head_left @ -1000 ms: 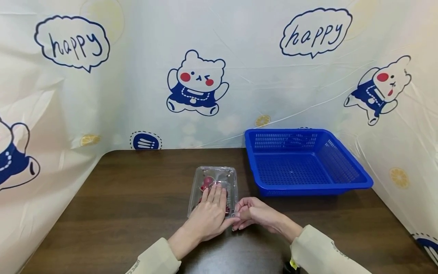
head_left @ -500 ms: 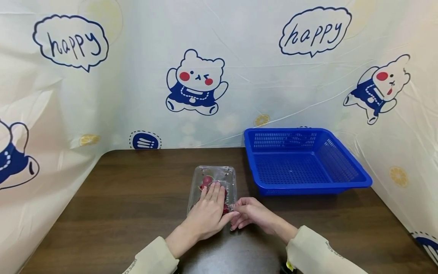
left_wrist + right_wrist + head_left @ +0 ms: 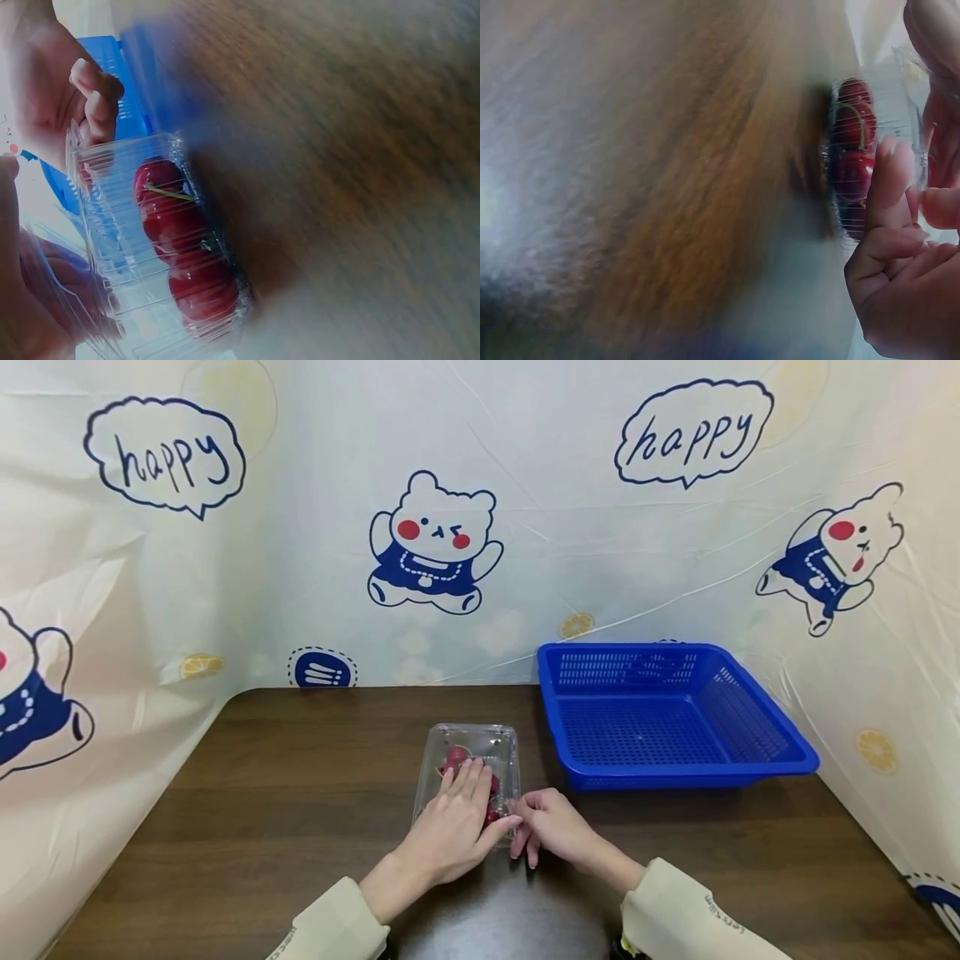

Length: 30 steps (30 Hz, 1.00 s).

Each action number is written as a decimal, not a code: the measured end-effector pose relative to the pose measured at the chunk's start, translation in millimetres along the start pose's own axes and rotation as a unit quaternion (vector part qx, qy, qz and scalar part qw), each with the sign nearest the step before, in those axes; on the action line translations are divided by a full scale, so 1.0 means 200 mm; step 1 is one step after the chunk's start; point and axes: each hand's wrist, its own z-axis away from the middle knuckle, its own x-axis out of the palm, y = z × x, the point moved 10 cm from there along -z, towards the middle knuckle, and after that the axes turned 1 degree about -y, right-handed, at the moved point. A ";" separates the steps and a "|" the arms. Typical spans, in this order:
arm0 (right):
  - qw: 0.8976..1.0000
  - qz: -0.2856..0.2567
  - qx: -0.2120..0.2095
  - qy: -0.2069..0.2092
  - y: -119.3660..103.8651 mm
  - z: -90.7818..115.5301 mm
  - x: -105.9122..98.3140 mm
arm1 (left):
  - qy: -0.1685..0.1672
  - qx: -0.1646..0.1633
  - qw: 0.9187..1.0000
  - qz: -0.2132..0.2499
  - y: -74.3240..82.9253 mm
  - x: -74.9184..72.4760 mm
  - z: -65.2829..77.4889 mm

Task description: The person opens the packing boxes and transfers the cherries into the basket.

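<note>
A clear plastic clamshell box [image 3: 480, 739] [image 3: 135, 247] [image 3: 885, 97] lies on the brown table [image 3: 262, 777], with several red cherries [image 3: 456, 753] [image 3: 180, 225] [image 3: 853, 142] inside. My left hand [image 3: 457, 818] [image 3: 30, 300] lies flat on its lid with the fingers straight. My right hand [image 3: 547, 822] [image 3: 52, 82] [image 3: 900, 277] is at the box's near right corner. Its fingers are curled against the box's rim there. Its thumb is hidden beside my left thumb.
A blue perforated basket [image 3: 675, 772] [image 3: 131, 82] stands at the back right of the table, close to the box's right side. A printed plastic sheet [image 3: 450, 485] walls in the table at the back and on both sides.
My right hand has shifted a little at the box's corner, and its fingers now point down toward the table. My left hand stays flat on the lid.
</note>
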 end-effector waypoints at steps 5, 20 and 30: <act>1.000 0.008 0.008 0.003 0.00 0.00 -0.01 | -0.004 -0.022 0.999 0.044 -0.02 -0.02 0.00; 0.999 0.001 0.040 0.016 0.02 0.00 -0.01 | 0.003 -0.092 0.983 0.158 -0.11 -0.07 0.00; 0.998 -0.016 0.060 0.028 0.02 0.01 -0.02 | 0.057 -0.091 0.973 0.206 -0.14 -0.15 -0.01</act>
